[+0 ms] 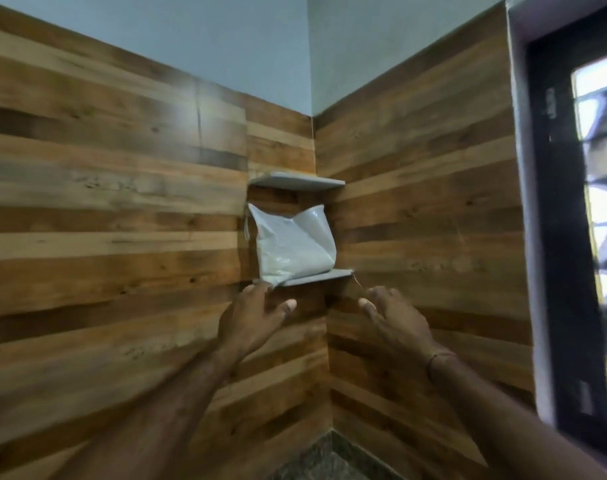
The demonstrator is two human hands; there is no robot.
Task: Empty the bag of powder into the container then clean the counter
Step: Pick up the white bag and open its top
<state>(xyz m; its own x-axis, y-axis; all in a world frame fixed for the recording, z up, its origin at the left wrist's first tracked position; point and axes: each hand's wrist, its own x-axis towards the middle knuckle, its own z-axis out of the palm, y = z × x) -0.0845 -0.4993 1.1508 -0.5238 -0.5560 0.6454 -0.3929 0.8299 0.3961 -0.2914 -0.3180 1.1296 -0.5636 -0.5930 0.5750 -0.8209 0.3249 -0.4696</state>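
A clear plastic bag of white powder stands on the lower corner shelf, leaning back into the wall corner. Its bottom left corner hangs over the shelf's front edge. My left hand is raised just below the bag with fingers spread, its fingertips near that overhanging corner, holding nothing. My right hand is up below and to the right of the shelf, fingers apart and empty, clear of the bag. No container is in view.
A second grey corner shelf sits just above the bag. Wood-pattern tiled walls meet at the corner. A dark-framed window is on the right. A strip of speckled stone counter shows at the bottom.
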